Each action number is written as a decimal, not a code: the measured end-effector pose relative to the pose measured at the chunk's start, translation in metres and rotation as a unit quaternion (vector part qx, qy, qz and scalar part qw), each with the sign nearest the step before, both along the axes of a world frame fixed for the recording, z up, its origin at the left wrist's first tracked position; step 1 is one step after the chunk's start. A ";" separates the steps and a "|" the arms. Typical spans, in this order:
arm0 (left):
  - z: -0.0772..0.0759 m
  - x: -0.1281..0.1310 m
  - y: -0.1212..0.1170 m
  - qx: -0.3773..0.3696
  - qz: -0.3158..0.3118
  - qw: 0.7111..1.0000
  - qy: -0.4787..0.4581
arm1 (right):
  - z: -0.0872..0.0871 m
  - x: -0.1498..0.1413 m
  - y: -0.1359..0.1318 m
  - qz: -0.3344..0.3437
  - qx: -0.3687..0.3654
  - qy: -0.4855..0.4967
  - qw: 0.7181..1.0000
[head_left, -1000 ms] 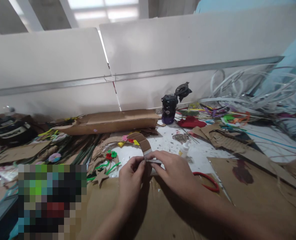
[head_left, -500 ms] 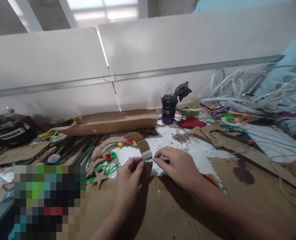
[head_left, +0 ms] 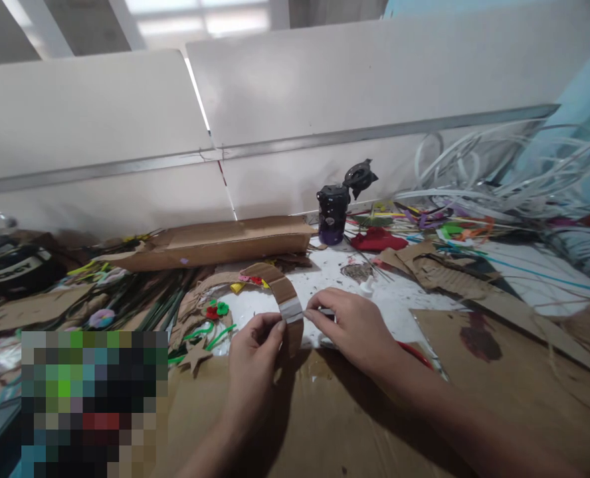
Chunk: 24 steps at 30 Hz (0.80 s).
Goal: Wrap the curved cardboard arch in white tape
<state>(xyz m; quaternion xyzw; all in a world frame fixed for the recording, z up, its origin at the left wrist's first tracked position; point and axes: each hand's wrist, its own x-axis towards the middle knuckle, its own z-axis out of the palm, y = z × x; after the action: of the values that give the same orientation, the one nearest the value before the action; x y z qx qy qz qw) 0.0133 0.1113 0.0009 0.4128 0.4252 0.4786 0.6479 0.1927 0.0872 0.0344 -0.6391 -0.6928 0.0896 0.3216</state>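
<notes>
Cardboard ring held up over a cluttered craft table (head_left: 404, 299)

Above a brown cardboard sheet (head_left: 325, 425), the left hand (head_left: 252, 365) pinches the cardboard ring (head_left: 280, 289) near its lower end, while the right hand (head_left: 349, 328) pinches the tape strip (head_left: 290, 309) wrapped across it

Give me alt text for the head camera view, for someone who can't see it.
A left hand grips a curved cardboard strip while a right hand reaches a band of shiny tape on it. Below lies a cardboard sheet; craft scraps and a black bottle lie beyond.
</notes>
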 end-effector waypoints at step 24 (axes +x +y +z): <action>0.005 0.000 -0.001 -0.018 0.003 1.000 0.000 | 0.001 0.001 0.001 -0.008 -0.011 0.009 1.000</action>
<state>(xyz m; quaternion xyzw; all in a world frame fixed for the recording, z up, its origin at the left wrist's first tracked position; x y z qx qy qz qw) 0.0132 0.1107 0.0056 0.3998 0.4347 0.4730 0.6538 0.1938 0.0882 0.0356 -0.6474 -0.6839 0.1002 0.3211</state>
